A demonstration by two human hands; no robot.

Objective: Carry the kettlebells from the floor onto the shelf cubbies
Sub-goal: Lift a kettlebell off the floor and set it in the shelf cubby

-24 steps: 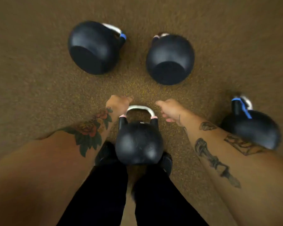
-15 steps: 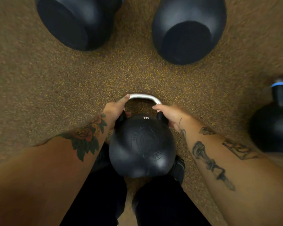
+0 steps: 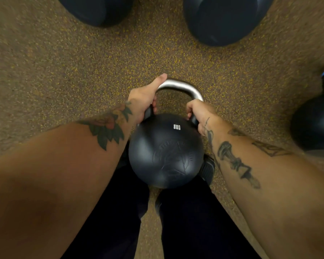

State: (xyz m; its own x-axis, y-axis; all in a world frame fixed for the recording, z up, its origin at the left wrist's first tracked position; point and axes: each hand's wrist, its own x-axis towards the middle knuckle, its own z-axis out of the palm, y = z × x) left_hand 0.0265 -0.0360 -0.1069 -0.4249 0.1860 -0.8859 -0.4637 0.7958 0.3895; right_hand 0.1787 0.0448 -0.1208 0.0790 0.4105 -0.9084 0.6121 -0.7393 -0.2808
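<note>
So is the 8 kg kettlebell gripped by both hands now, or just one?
Both. The left hand and right hand each wrap one side of the 8 kg kettlebell's steel handle.

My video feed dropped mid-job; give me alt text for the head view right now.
Both hands grip the silver handle of a black kettlebell marked 8KG, left hand and right hand on opposite sides, between the person's legs. Three more black kettlebells sit at the frame edges on the speckled floor.
</note>
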